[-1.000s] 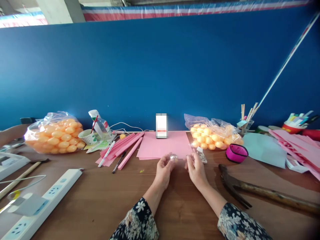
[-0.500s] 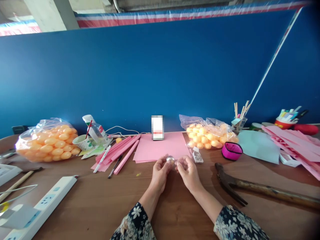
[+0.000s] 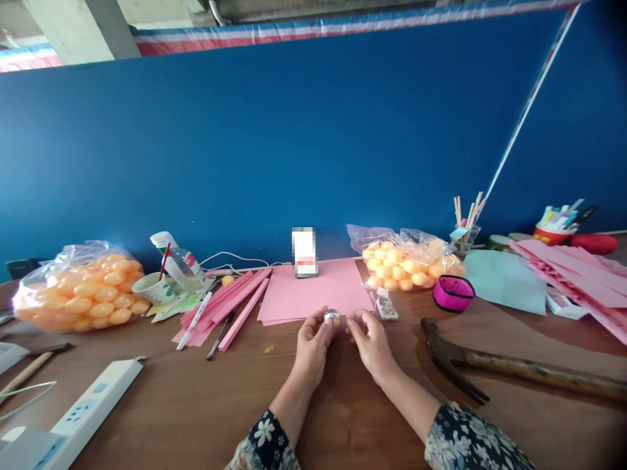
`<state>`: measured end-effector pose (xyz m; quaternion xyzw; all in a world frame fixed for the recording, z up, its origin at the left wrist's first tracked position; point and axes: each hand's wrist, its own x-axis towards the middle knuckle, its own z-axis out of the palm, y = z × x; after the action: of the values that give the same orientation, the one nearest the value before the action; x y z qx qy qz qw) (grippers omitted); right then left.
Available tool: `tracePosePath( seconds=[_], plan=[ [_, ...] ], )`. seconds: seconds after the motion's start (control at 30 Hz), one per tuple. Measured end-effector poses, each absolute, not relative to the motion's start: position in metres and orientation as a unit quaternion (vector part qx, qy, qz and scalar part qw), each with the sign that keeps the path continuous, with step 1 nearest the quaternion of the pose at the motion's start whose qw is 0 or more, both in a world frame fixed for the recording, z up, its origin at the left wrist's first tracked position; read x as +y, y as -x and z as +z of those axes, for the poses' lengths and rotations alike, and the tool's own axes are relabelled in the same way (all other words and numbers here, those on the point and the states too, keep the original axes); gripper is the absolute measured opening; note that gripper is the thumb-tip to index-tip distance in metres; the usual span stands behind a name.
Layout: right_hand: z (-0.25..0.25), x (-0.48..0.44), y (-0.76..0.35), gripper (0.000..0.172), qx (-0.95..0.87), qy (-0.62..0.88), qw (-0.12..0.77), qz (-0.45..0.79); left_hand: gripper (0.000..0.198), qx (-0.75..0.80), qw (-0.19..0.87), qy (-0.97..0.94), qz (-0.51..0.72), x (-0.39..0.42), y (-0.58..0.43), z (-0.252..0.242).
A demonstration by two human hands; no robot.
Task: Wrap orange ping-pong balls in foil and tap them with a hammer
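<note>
My left hand (image 3: 312, 341) pinches a small shiny round thing (image 3: 332, 317), silver on top and yellowish below, between thumb and fingers. A short gap to the right, my right hand (image 3: 371, 338) has its thumb and forefinger drawn together. Whatever is in that pinch, if anything, is too small to make out. Both hands are just above the brown tabletop, at the near edge of a pink paper stack (image 3: 313, 290). Close to my right fingertips lies a small clear packet (image 3: 386, 307).
Bags of orange balls stand left (image 3: 93, 294) and right (image 3: 406, 264). A phone (image 3: 304, 253) leans upright at the blue partition (image 3: 294, 130). A claw hammer (image 3: 514, 369) lies right; a power strip (image 3: 93, 405) lies left. Pink strips (image 3: 223, 303) and a magenta band (image 3: 453, 293) flank the paper.
My right hand has drawn slightly away from the round thing, widening the gap between my hands. The left still grips it. The whole view has shifted a little.
</note>
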<state>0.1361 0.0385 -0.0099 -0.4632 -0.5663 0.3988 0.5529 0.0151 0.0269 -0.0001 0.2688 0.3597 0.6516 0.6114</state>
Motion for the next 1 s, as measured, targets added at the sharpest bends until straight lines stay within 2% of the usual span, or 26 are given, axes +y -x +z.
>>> tracePosePath(
  seconds=[1.0],
  plan=[
    [-0.0099,0.0376,-0.1373,0.013,-0.561,0.48,0.551,0.389,0.036,0.371,0.613,-0.276,0.641,0.0271,-0.0165,0.0034]
  ],
)
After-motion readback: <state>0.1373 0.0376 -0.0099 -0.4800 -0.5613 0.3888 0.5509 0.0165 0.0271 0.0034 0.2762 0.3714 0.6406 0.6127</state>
